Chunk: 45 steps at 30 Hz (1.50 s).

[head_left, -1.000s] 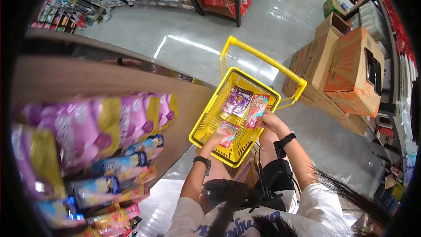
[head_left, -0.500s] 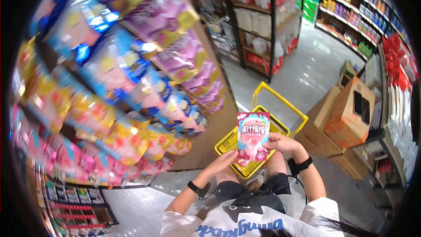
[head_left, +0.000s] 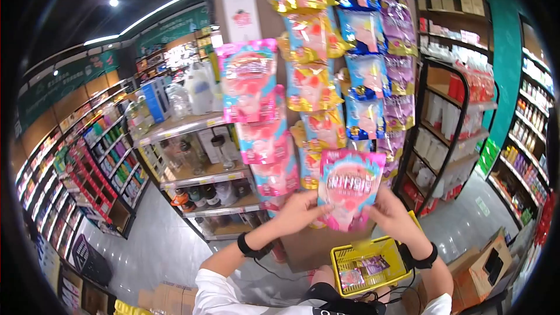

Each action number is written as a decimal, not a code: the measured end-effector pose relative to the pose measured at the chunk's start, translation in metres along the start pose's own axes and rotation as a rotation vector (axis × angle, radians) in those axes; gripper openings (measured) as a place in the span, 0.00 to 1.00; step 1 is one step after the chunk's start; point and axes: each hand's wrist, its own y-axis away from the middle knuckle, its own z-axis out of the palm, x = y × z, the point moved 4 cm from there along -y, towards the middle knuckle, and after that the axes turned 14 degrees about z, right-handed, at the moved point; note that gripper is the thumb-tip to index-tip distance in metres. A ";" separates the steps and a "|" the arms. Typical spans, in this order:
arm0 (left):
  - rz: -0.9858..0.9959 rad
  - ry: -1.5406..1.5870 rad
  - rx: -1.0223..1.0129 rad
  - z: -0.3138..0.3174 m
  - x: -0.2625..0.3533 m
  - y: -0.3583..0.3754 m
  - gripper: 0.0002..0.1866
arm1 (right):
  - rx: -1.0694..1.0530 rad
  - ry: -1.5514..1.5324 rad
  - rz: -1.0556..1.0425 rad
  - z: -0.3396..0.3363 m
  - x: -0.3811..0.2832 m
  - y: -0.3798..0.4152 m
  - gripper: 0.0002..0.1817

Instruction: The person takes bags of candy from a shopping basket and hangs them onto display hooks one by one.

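Both my hands hold a pink and blue snack pouch (head_left: 352,186) upright, its printed front toward me. My left hand (head_left: 300,213) grips its lower left side, and my right hand (head_left: 392,214) pinches the lower right edge. Behind the pouch hang columns of similar packets: pink ones (head_left: 249,84), yellow ones (head_left: 315,87) and blue ones (head_left: 364,73), with purple ones (head_left: 399,73) at the right. Below my hands is a yellow shopping basket (head_left: 373,287) with a few packets (head_left: 373,265) lying in it.
To the left stands a shelf unit (head_left: 204,179) with bottles and jars. A black wire rack (head_left: 429,140) with white goods is at the right. Cardboard boxes (head_left: 484,268) sit at the lower right, and a dark basket (head_left: 90,259) stands on the floor at far left.
My view has swung up from the basket to face the hanging packets. Both hands have raised the pouch from above the basket to in front of the display, still holding it.
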 end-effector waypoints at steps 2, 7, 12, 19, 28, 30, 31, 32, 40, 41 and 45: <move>0.172 -0.064 0.113 -0.022 0.062 0.001 0.14 | 0.207 0.086 -0.133 0.018 -0.053 -0.009 0.34; 0.403 -0.223 0.382 -0.088 0.140 -0.014 0.12 | 0.466 0.872 -0.697 0.068 -0.149 -0.034 0.45; 0.524 -0.418 0.459 -0.132 0.195 -0.037 0.12 | 0.557 1.032 -0.791 0.099 -0.198 -0.089 0.43; 0.643 -0.513 0.529 -0.187 0.224 -0.064 0.12 | 0.609 1.103 -0.810 0.122 -0.237 -0.145 0.43; 0.595 -0.691 0.742 -0.236 0.230 -0.114 0.17 | 0.760 1.203 -0.954 0.119 -0.260 -0.212 0.36; 0.623 -0.586 0.722 -0.243 0.223 -0.125 0.17 | 0.776 1.245 -0.975 0.116 -0.263 -0.217 0.35; 0.638 -0.558 0.714 -0.245 0.221 -0.129 0.17 | 0.777 1.256 -0.974 0.115 -0.264 -0.217 0.34; 0.652 -0.532 0.705 -0.248 0.218 -0.133 0.17 | 0.778 1.265 -0.972 0.114 -0.264 -0.217 0.34; 0.615 -0.512 0.650 -0.221 0.227 -0.114 0.14 | 0.753 1.256 -0.949 0.106 -0.257 -0.212 0.34; 0.608 -0.498 0.644 -0.220 0.227 -0.112 0.14 | 0.752 1.258 -0.953 0.106 -0.257 -0.211 0.35; 0.608 -0.414 0.604 -0.219 0.226 -0.114 0.14 | 0.730 1.209 -0.937 0.105 -0.259 -0.207 0.36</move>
